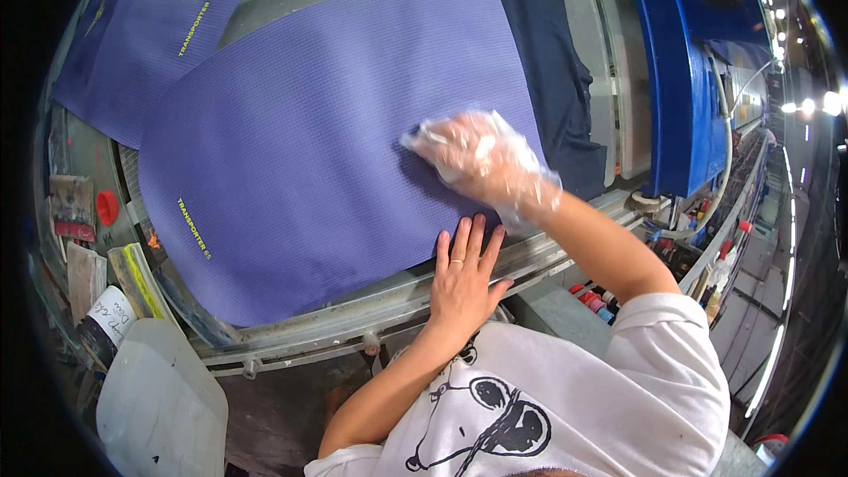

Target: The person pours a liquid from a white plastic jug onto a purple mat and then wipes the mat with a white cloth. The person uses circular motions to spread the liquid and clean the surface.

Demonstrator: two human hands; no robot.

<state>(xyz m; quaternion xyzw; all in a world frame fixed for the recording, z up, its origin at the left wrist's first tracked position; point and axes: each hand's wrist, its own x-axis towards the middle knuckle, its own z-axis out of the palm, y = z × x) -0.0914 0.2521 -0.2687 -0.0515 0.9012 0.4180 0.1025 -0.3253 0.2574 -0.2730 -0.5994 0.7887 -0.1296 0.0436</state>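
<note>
A purple textured fabric panel (318, 119) with small yellow printed lettering lies before me, partly over a dark navy cloth (550, 73). My right hand (474, 152), in a clear plastic glove, is bunched on or just over the panel's right part; its fingertips are blurred, and whether it holds anything is hidden. My bare left hand (464, 278), with a ring on one finger, lies flat with fingers spread at the panel's near edge, holding nothing. Another purple panel (165, 33) with similar lettering lies at the upper left, partly beneath the first.
A metal rail (318, 331) runs along the near edge. At left are a red cap (106, 208), a squeegee-like tool with a yellow stripe (139, 278), a labelled jar (109, 318) and a whitish plastic container (162, 397). A blue machine frame (676, 79) stands at right.
</note>
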